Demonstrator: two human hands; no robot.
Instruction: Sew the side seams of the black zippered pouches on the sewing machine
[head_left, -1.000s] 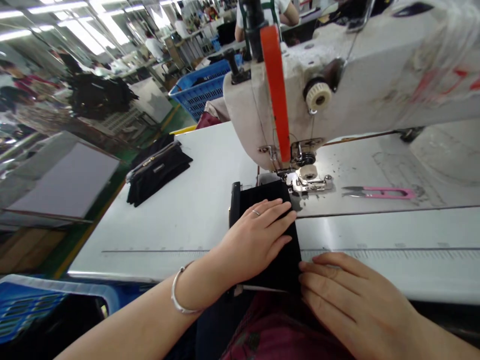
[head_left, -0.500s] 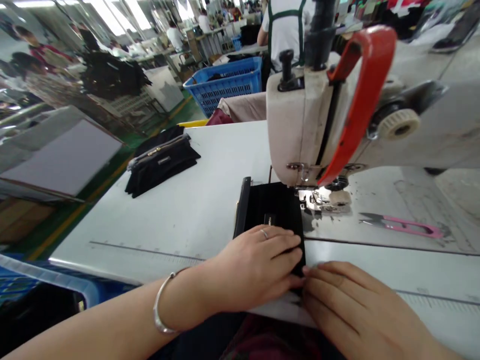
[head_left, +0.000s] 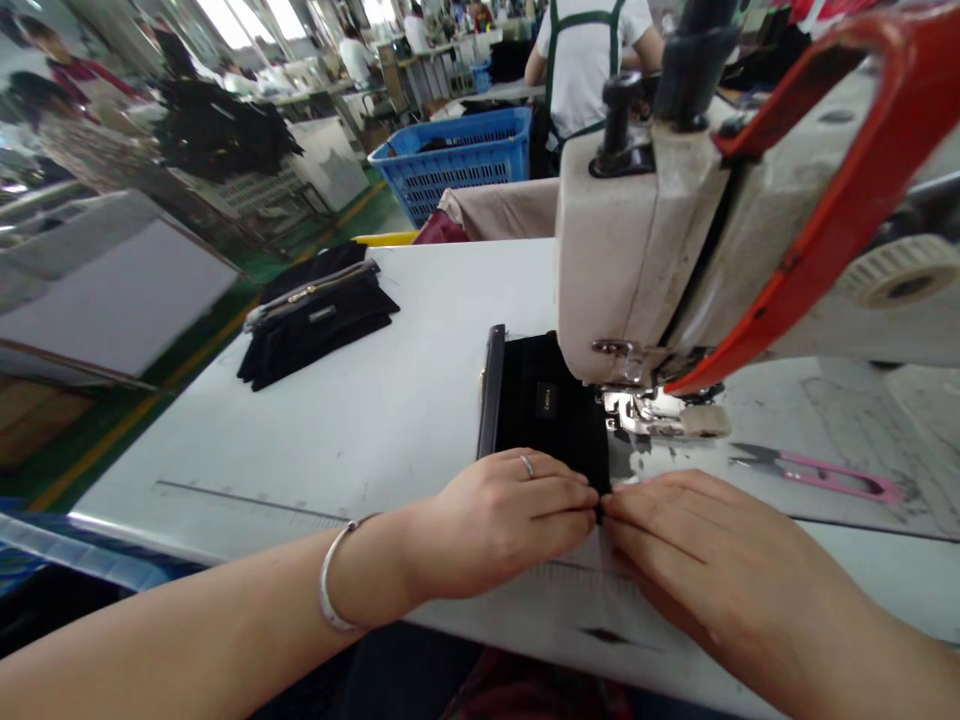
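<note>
White table point(head_left: 420, 410): black fabric point(head_left: 574, 430) extends forward from left-hand grip point(head_left: 499, 525) and right-hand grip point(head_left: 712, 560), both pinching near corner.

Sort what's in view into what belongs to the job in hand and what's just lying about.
In the job:
- black fabric piece, left hand on it, right hand at its edge
- sewing machine beside it

Lying about:
- pink-handled snips
- black pouches, perhaps related work
- blue basket

The left hand point(head_left: 502, 525) wears a thin silver-coloured ring point(head_left: 528, 466). A slim, rounded bangle point(head_left: 324, 585) of similar colour circles its wrist. Near, maroon clothing point(head_left: 540, 690) shows.
</note>
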